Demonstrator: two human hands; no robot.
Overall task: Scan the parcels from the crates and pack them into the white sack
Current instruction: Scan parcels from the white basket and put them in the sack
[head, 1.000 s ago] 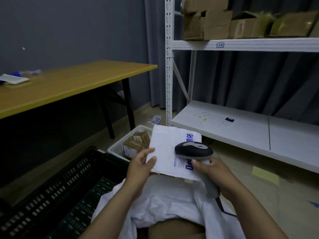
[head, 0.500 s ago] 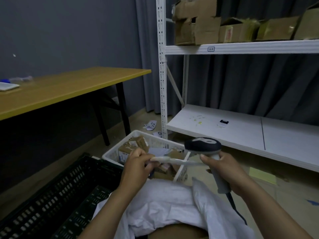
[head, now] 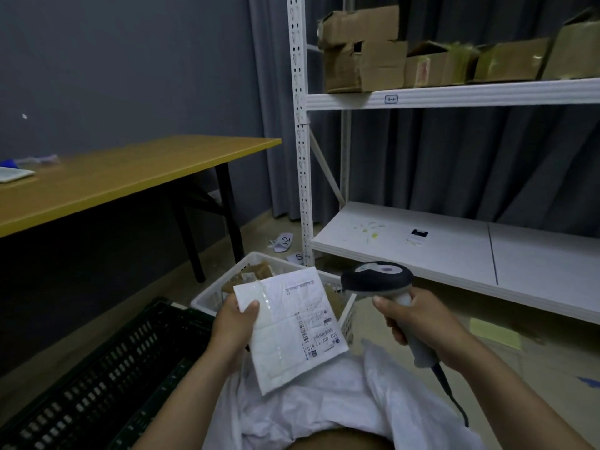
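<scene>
Over the open white sack point(head: 324, 407) on the person's lap, the left hand point(head: 232, 323) pinched a white padded mailer point(head: 285, 349) by its left edge, thumb on top, with the shipping label point(head: 316, 326) facing up. The right hand point(head: 412, 323) was clenched round the grip of a corded barcode scanner point(head: 378, 280), whose head sat just beside the mailer's far corner without touching it.

This looked like the scanning step, with the parcel turned label-up but not yet read. The next move probably called for tipping the scanner's nose down onto the barcode point(head: 303, 329), then dropping the mailer into the sack below.

The label's print ran sideways. Large digits seemed to read 502 602 12 915, while the finer lines were too small to make out. A tag point(head: 391, 99) on the shelf edge looked like "1-2". Paper slips on the floor showed a "2" point(head: 284, 241) and a "5" point(head: 298, 256). Beyond the mailer stood the white crate point(head: 207, 302) with brown parcels, and a black crate point(head: 107, 368) sat to its left.
</scene>
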